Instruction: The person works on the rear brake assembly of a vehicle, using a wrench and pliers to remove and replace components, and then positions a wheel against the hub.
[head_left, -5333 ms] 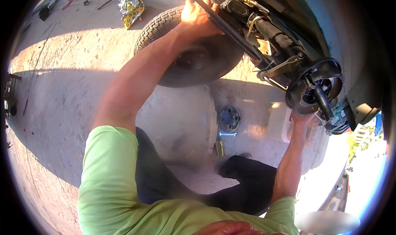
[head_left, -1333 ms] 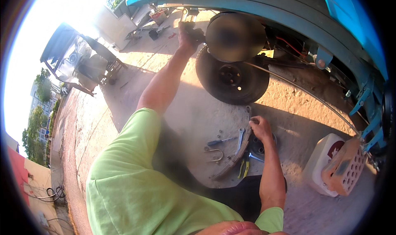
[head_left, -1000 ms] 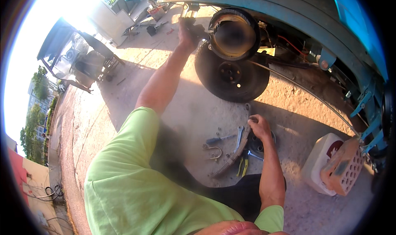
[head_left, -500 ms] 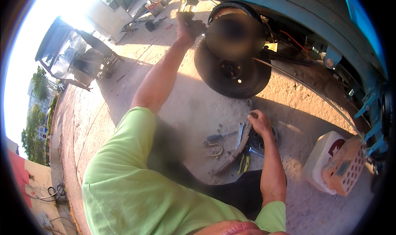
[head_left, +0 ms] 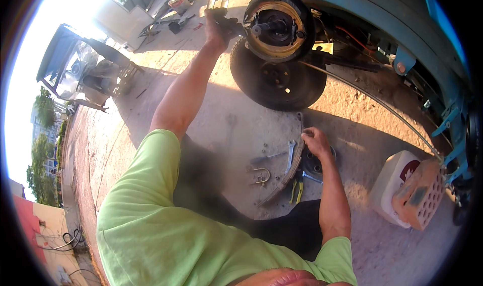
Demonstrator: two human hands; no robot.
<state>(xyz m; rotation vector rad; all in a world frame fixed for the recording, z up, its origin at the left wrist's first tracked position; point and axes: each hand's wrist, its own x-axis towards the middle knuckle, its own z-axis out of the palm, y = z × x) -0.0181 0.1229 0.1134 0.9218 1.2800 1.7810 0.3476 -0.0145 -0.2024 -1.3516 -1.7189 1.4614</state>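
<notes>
My left hand (head_left: 220,28) is raised beside the left edge of a round drum brake (head_left: 277,54). Its darkened fingers are curled, and what they grip is hidden. A metal bracket (head_left: 217,0) is just beyond that hand. The brake's curved shoes, springs and central shaft (head_left: 266,27) are exposed. My right hand (head_left: 317,143) is low over the ground, fingers pinched together around something too small to name. It is beside the upper part of a curved leaf spring (head_left: 287,179). A dark round part (head_left: 313,166) lies partly behind my right wrist.
A wheel with its tyre (head_left: 276,82) is below the brake. Wrenches (head_left: 291,156), a U-bolt (head_left: 261,177) and yellow-handled pliers (head_left: 300,191) lie near the spring. At right, a brick (head_left: 418,195) leans against a white container (head_left: 390,185). The blue vehicle frame (head_left: 372,19) overhangs.
A dark blurred patch covered the brake before; now its shoes and shaft show clearly. The view has shifted slightly. My left hand keeps its place beside the brake, and my right hand stays by the spring.
</notes>
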